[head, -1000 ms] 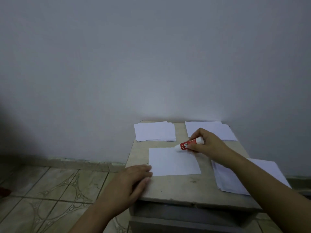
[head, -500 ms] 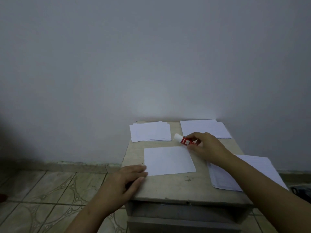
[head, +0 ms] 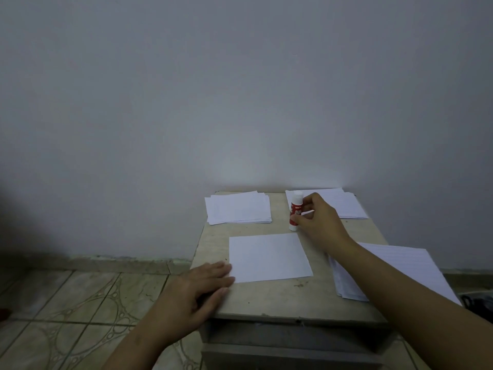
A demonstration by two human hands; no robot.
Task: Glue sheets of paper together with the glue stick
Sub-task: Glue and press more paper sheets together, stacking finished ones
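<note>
While the glue stick (head: 295, 210) stands upright on the bench (head: 266, 297), between the two far piles of paper, the right hand (head: 317, 220) grips its red-and-white barrel with thumb and fingers curled round it. Its white cap points up, and its base touches the bench top just beyond the far right corner of the single sheet (head: 268, 259). That sheet lies flat in the middle of the bench. The left hand (head: 198, 292) rests flat at the near left corner of the bench, fingers straight and together, the fingertips touching the sheet's near left corner. A small stack of paper (head: 237, 208) lies at the far left of the bench, another stack (head: 344, 204) at the far right, partly behind the right hand. A larger pile of sheets (head: 394, 268) lies on the right side under the right forearm. Behind the bench rises a plain grey wall (head: 213, 89); to the left lies a patterned tile floor (head: 66, 303).
</note>
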